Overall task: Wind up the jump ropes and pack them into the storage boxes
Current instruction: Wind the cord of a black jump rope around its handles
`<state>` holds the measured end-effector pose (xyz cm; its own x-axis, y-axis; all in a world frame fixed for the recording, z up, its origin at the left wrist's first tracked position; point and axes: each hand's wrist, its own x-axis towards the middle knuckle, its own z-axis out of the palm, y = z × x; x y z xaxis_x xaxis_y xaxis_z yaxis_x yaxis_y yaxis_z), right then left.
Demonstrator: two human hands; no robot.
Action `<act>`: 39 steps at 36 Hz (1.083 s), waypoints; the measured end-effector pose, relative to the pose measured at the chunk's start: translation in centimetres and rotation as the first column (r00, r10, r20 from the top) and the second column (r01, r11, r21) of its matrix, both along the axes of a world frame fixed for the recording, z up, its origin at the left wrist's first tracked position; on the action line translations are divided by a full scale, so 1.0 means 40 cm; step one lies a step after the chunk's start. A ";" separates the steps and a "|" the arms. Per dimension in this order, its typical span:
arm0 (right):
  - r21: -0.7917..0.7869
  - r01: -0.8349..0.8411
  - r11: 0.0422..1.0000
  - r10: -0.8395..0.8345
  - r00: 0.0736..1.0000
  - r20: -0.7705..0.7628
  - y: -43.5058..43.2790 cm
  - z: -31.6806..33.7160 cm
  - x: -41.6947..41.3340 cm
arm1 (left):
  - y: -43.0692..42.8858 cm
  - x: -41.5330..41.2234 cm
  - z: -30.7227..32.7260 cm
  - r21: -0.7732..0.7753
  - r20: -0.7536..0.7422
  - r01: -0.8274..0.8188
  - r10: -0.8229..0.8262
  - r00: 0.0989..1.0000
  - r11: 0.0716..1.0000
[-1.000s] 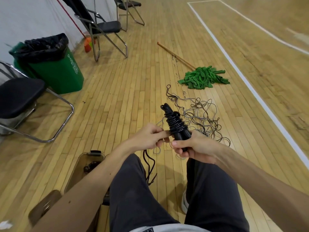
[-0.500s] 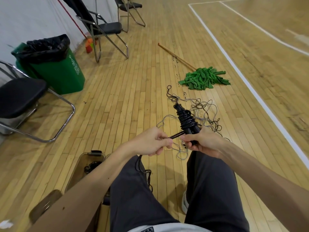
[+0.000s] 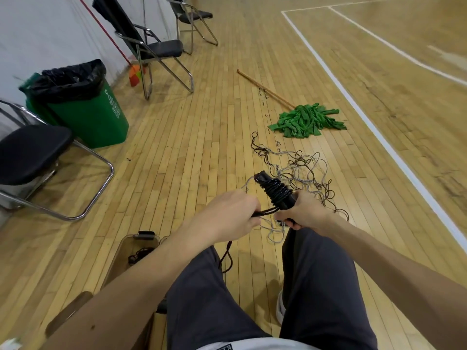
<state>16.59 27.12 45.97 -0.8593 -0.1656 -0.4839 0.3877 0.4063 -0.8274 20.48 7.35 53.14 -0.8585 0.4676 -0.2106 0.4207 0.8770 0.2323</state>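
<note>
While the black jump rope (image 3: 277,194), its cord coiled in tight turns round the paired handles, sits tilted above the person's knees, the right hand (image 3: 305,211) grips the lower end of the handles with curled fingers; the left hand (image 3: 227,218), fingers closed, pinches the free cord, which runs taut from the coil and hangs slack between the legs; just beyond the hands a tangle of thin grey and dark ropes (image 3: 300,168) lies on the pale wooden plank floor (image 3: 177,160); a clear plastic storage box (image 3: 120,253) holding dark rope stands by the left leg; farther off are a green mop (image 3: 305,120), a green lined bin (image 3: 88,117) and a black folding chair (image 3: 32,155).
</note>
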 end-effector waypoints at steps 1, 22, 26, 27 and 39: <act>0.023 -0.033 0.999 0.033 0.999 0.003 -0.001 -0.001 0.000 | 0.003 -0.001 0.007 -0.031 -0.057 0.020 -0.022 0.998 0.999; 0.028 -0.538 0.842 0.512 0.814 0.274 -0.051 0.033 0.064 | 0.022 -0.042 0.112 -0.176 -0.279 0.281 -0.322 0.905 0.943; 0.037 -0.597 0.801 0.573 0.784 0.238 -0.071 0.054 0.087 | 0.028 -0.064 0.128 -0.158 -0.270 0.245 -0.281 0.921 0.956; 0.042 -0.604 0.796 0.581 0.782 0.225 -0.075 0.059 0.094 | 0.027 -0.071 0.130 -0.140 -0.268 0.231 -0.262 0.927 0.963; 0.117 -0.684 0.720 0.681 0.729 0.071 -0.102 0.108 0.153 | 0.000 -0.107 0.103 0.088 -0.038 0.062 -0.059 0.998 0.994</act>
